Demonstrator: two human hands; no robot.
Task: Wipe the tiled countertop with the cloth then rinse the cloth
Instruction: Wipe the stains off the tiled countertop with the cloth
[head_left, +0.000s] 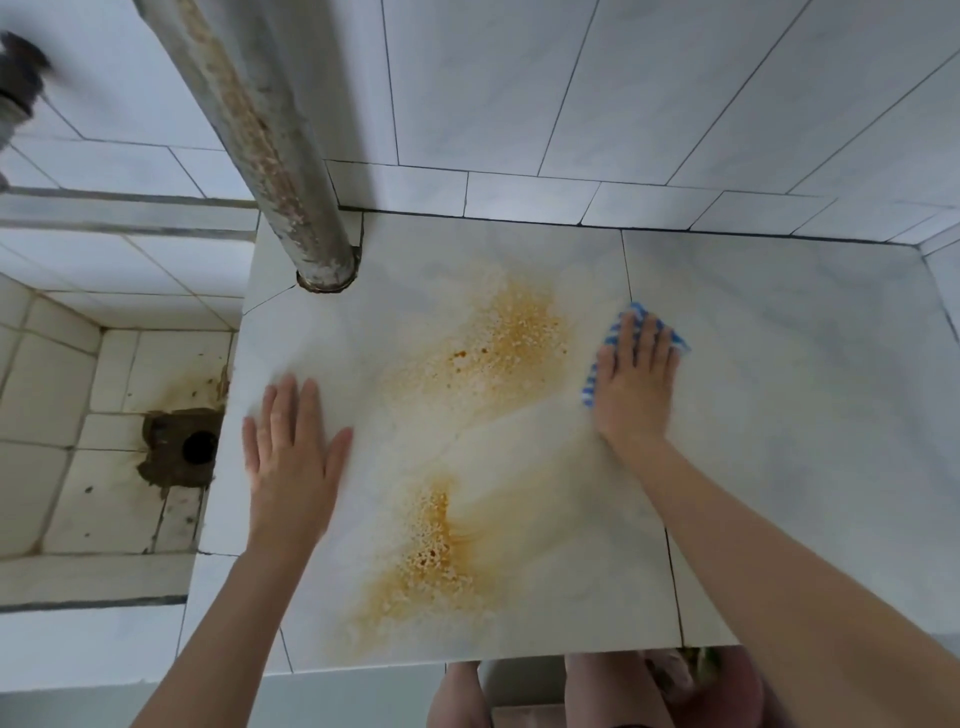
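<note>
Blue-and-white striped cloth (635, 313) lies under the right hand (631, 384), whose fingers (652, 338) are straight and close together, pressing it flat on the table (779, 415) just right of the upper orange stain (498, 343). The left hand (293, 457) rests palm-down near the table's left edge, fingers straight and slightly spread, holding nothing. A second orange stain (431, 551) sits nearer the front edge. A rusty pipe (260, 130) rises from the back left corner. At left is a tiled sink (78, 415) with a dark drain hole (200, 447). Pale tiles cover the wall (519, 78) behind.
</note>
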